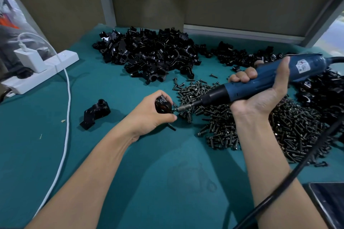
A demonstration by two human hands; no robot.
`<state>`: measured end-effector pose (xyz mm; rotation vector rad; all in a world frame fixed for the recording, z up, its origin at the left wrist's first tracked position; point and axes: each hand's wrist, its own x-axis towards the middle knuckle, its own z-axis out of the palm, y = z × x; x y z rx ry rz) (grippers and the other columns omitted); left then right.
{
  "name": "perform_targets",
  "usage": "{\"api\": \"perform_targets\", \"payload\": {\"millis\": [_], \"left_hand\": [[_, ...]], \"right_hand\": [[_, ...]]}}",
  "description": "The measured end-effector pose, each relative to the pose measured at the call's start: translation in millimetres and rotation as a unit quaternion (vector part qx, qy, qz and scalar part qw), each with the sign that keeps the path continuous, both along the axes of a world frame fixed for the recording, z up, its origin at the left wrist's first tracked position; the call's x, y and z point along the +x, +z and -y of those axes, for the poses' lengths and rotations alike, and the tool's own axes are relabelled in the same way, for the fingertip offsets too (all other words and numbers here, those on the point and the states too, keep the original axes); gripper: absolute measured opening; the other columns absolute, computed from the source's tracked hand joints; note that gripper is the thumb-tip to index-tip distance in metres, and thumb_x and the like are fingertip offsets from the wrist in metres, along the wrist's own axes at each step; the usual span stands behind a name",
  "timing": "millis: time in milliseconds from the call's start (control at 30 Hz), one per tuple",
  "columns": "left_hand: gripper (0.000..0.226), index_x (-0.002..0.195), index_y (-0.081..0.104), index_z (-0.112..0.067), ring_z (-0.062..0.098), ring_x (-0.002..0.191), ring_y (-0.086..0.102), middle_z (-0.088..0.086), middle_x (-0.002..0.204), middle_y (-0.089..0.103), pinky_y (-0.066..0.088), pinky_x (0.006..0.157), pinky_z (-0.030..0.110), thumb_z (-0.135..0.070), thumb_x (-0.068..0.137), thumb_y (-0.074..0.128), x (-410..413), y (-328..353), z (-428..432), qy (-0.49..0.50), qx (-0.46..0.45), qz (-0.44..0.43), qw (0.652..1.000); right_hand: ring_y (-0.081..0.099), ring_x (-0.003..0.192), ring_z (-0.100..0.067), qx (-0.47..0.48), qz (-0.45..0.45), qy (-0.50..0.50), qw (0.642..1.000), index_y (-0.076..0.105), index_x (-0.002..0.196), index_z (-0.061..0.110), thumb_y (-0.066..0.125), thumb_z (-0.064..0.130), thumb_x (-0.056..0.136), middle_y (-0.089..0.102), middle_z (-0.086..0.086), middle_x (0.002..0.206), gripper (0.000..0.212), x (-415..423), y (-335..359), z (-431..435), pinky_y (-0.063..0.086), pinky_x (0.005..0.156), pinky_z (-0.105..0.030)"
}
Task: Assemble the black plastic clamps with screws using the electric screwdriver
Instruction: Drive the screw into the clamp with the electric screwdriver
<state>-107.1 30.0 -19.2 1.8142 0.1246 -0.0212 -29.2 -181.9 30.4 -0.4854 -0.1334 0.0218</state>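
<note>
The left hand (pixel 149 112) is gripping a black clamp (pixel 162 105) just above the green table (pixel 130 173) — the right hand (pixel 260 91) is clutching the blue screwdriver (pixel 260 82), its tip touching a screw (pixel 174 110) at the clamp, beside the screw pile (pixel 279 126)

The teal counter (pixel 149 173) carries a clamp pile (pixel 149 55) at the back, a screw heap (pixel 279 128) on the right, one lone clamp (pixel 95 113) and a power strip (pixel 42 72) on the left.
</note>
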Motion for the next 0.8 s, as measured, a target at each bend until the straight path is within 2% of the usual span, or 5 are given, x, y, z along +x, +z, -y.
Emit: {"api": "perform_targets", "payload": {"millis": [100, 333, 567, 800], "left_hand": [[0.028, 0.084, 0.059, -0.025, 0.000, 0.055, 0.050, -0.004, 0.080, 0.057, 0.042, 0.050, 0.014, -0.006, 0.077, 0.079, -0.3, -0.5, 0.0, -0.008, 0.020, 0.009, 1.000], [0.025, 0.085, 0.060, -0.023, 0.011, 0.065, 0.053, -0.006, 0.080, 0.060, 0.044, 0.056, 0.021, -0.007, 0.076, 0.078, -0.4, -2.6, 2.3, -0.023, 0.061, 0.002, 0.998], [0.024, 0.077, 0.061, -0.021, 0.003, 0.057, 0.051, -0.009, 0.071, 0.059, 0.044, 0.052, 0.018, -0.005, 0.073, 0.078, -0.1, -1.6, 2.1, -0.015, 0.065, 0.008, 0.998], [0.026, 0.074, 0.059, -0.020, 0.009, 0.055, 0.051, -0.003, 0.068, 0.058, 0.043, 0.050, 0.021, -0.004, 0.072, 0.080, -2.0, 1.7, 1.9, -0.032, 0.062, -0.007, 0.998]], "right_hand": [[0.045, 0.047, -0.011, 0.007, 0.010, -0.056, 0.998, 0.055, 0.079, 0.015, 0.060, 0.049, 0.082, 0.048, 0.004, 0.057, 0.035, -3.5, -2.2, -9.9, 0.042, 0.053, -0.025], [0.044, 0.046, -0.010, -0.004, 0.008, -0.054, 0.999, 0.055, 0.076, 0.015, 0.058, 0.049, 0.082, 0.048, 0.005, 0.055, 0.034, -4.8, -2.5, -11.8, 0.040, 0.051, -0.023], [0.043, 0.043, -0.010, 0.002, -0.012, -0.059, 0.998, 0.055, 0.072, 0.015, 0.055, 0.048, 0.081, 0.048, 0.005, 0.053, 0.034, -3.2, -4.4, -12.8, 0.039, 0.049, -0.022], [0.043, 0.042, -0.010, 0.007, -0.016, -0.060, 0.998, 0.054, 0.072, 0.015, 0.057, 0.048, 0.076, 0.047, 0.006, 0.051, 0.033, -2.7, -4.3, -12.9, 0.039, 0.048, -0.021]]}}
